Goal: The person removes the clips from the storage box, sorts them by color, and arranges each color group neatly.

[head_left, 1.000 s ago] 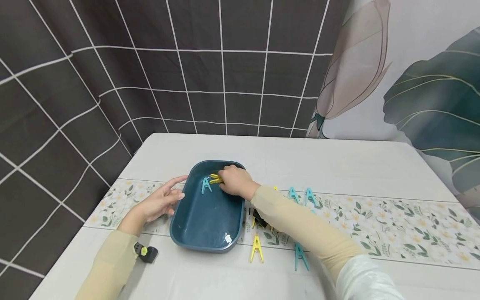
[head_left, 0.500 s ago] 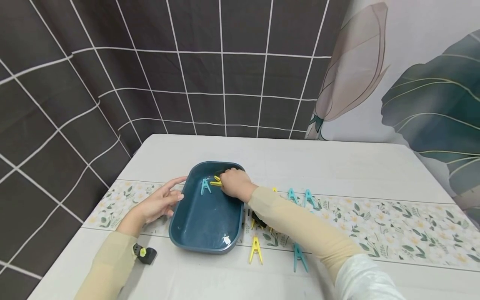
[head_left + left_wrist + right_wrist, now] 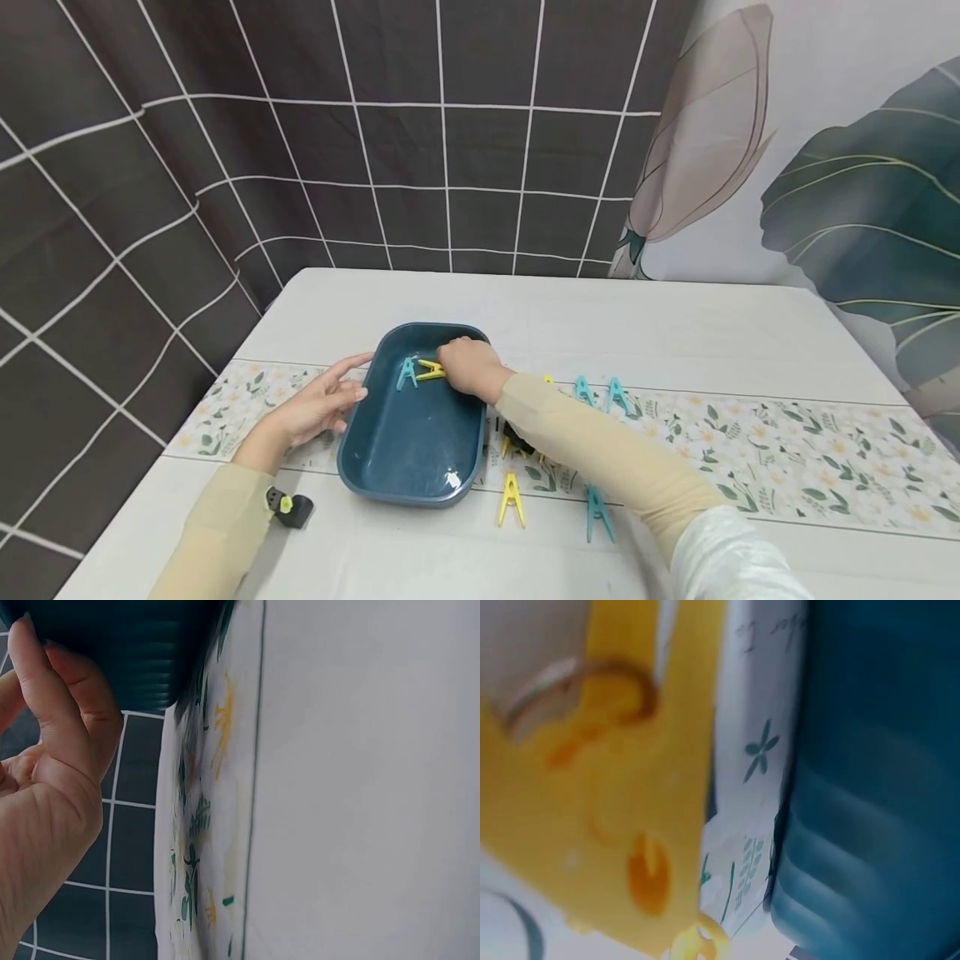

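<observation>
A dark blue plastic basin (image 3: 416, 442) stands on the table. Inside it, near the far end, lie a light blue clothespin (image 3: 407, 373) and a yellow clothespin (image 3: 430, 370), close together. My right hand (image 3: 471, 367) reaches into the basin with curled fingers and pinches the yellow clothespin at its right end; the fingertips are hidden. My left hand (image 3: 318, 406) is at the basin's left side, fingers extended and touching or nearly touching its wall. In the left wrist view, the left fingers (image 3: 56, 697) lie against the basin (image 3: 142, 660).
Right of the basin lie a yellow clothespin (image 3: 512, 498), a blue clothespin (image 3: 598, 512) and more blue clothespins (image 3: 617, 395) farther back. My right forearm (image 3: 600, 446) passes over this group and partly covers it. A yellow clothespin (image 3: 622, 802) looms large in the right wrist view.
In the basin, the yellow clothespin has turned and shifted slightly nearer, beside the light blue one, which has moved a little left. My left hand has stayed in place.
</observation>
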Motion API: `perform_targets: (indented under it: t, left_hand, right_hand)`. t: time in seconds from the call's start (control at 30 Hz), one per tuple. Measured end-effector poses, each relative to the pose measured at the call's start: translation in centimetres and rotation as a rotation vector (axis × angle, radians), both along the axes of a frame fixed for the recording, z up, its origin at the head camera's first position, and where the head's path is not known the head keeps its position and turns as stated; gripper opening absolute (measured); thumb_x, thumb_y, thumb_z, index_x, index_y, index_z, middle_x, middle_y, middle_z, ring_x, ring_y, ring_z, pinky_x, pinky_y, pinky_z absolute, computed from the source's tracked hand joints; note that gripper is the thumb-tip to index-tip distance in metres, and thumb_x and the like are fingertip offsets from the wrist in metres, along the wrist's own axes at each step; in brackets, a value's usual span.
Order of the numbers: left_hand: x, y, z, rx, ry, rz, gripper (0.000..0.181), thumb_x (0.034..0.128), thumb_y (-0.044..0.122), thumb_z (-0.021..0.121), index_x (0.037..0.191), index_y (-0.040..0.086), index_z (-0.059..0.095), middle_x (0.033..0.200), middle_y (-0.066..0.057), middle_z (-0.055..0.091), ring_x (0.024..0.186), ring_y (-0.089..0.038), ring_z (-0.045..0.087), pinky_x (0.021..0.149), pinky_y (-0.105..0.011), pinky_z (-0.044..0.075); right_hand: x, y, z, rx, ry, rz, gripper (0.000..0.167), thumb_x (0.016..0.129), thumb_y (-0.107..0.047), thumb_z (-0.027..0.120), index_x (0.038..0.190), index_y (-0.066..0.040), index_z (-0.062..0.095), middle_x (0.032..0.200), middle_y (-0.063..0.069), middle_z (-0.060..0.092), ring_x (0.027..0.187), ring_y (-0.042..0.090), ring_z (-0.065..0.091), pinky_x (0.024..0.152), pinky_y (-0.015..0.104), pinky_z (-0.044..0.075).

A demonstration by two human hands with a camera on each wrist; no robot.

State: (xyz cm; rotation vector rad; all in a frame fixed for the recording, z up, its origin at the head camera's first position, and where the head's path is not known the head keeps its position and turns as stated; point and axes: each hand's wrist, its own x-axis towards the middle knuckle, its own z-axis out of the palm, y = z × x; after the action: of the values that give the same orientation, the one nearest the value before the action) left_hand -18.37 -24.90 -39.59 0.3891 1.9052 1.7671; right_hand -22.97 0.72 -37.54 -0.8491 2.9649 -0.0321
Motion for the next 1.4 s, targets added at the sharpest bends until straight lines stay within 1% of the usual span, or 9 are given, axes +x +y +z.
perform_targets:
  t: [0.1, 0.17, 0.23, 0.33, 0.5, 0.67, 0.8, 1.07, 1.4]
  left_hand:
    - [0.0, 0.0, 0.1, -0.004, -0.002, 0.005, 0.065, 0.0985, 0.009, 0.049, 0.152, 0.011, 0.012, 0.088, 0.008, 0.062, 0.067, -0.003, 0.056, 0.05, -0.016, 0.049]
    - [0.1, 0.0, 0.1, -0.004, -0.005, 0.008, 0.065, 0.0984, 0.01, 0.049, 0.151, 0.011, 0.013, 0.088, 0.008, 0.062, 0.068, -0.003, 0.056, 0.05, -0.016, 0.049]
    - [0.1, 0.1, 0.2, -0.004, -0.004, 0.008, 0.065, 0.0984, 0.01, 0.049, 0.151, 0.011, 0.013, 0.089, 0.008, 0.062, 0.068, -0.003, 0.056, 0.05, -0.016, 0.049]
    - [0.1, 0.1, 0.2, 0.002, -0.006, 0.006, 0.064, 0.0984, 0.009, 0.049, 0.151, 0.011, 0.013, 0.088, 0.008, 0.062, 0.068, -0.003, 0.056, 0.05, -0.016, 0.049]
    - [0.2, 0.1, 0.1, 0.014, -0.004, 0.0, 0.065, 0.0984, 0.009, 0.049, 0.151, 0.009, 0.011, 0.086, 0.009, 0.061, 0.066, -0.002, 0.055, 0.05, -0.016, 0.049]
    - [0.2, 0.1, 0.0, 0.0, 0.004, 0.007, 0.066, 0.0983, 0.01, 0.05, 0.152, 0.009, 0.011, 0.086, 0.008, 0.06, 0.065, -0.002, 0.055, 0.05, -0.016, 0.049]
    - [0.1, 0.2, 0.1, -0.027, 0.005, 0.017, 0.066, 0.0981, 0.011, 0.051, 0.152, 0.011, 0.012, 0.09, 0.006, 0.062, 0.066, -0.003, 0.056, 0.05, -0.017, 0.049]
    - [0.0, 0.5, 0.2, -0.028, 0.002, 0.005, 0.066, 0.0984, 0.01, 0.05, 0.152, 0.01, 0.011, 0.089, 0.006, 0.062, 0.067, -0.003, 0.056, 0.05, -0.017, 0.049]
    - [0.1, 0.3, 0.2, -0.035, 0.01, 0.02, 0.066, 0.0981, 0.01, 0.05, 0.152, 0.01, 0.012, 0.088, 0.008, 0.062, 0.064, -0.003, 0.054, 0.05, -0.016, 0.049]
  right_hand:
    - [0.0, 0.3, 0.1, -0.112, -0.033, 0.021, 0.012, 0.094, -0.011, 0.056, 0.091, -0.01, 0.067, 0.076, 0.004, 0.062, 0.062, 0.013, 0.05, 0.057, 0.023, 0.043]
    - [-0.1, 0.4, 0.1, -0.172, -0.055, 0.034, 0.006, 0.091, -0.011, 0.06, 0.09, -0.009, 0.067, 0.077, 0.003, 0.061, 0.063, 0.012, 0.049, 0.057, 0.022, 0.042]
    - [-0.1, 0.5, 0.2, -0.216, -0.071, 0.038, 0.006, 0.089, -0.011, 0.064, 0.093, -0.009, 0.067, 0.083, 0.003, 0.064, 0.066, 0.012, 0.051, 0.061, 0.023, 0.045]
    - [-0.1, 0.7, 0.4, -0.284, -0.082, 0.036, 0.013, 0.087, -0.013, 0.067, 0.099, -0.008, 0.068, 0.093, 0.004, 0.067, 0.074, 0.013, 0.056, 0.07, 0.026, 0.052]
    - [-0.1, 0.9, 0.5, -0.436, -0.083, 0.058, 0.017, 0.086, -0.012, 0.069, 0.102, -0.006, 0.07, 0.097, 0.007, 0.068, 0.085, 0.017, 0.062, 0.079, 0.031, 0.053]
    - [-0.5, 1.4, 0.5, -0.615, -0.122, 0.09, 0.017, 0.086, -0.007, 0.068, 0.101, -0.003, 0.071, 0.096, 0.009, 0.066, 0.087, 0.019, 0.061, 0.077, 0.026, 0.052]
    - [-0.7, 2.0, 0.7, -0.737, -0.194, 0.074, 0.019, 0.087, -0.004, 0.066, 0.105, 0.0, 0.07, 0.102, 0.013, 0.065, 0.09, 0.021, 0.063, 0.076, 0.022, 0.053]
    - [-0.4, 3.3, 1.0, -0.861, -0.254, 0.067, 0.022, 0.09, -0.006, 0.063, 0.11, 0.002, 0.067, 0.105, 0.013, 0.068, 0.092, 0.02, 0.063, 0.083, 0.027, 0.054]
    - [1.3, 4.4, 1.7, -1.03, -0.274, 0.005, 0.028, 0.091, -0.006, 0.06, 0.116, 0.006, 0.06, 0.101, 0.017, 0.064, 0.083, 0.021, 0.062, 0.074, 0.024, 0.054]
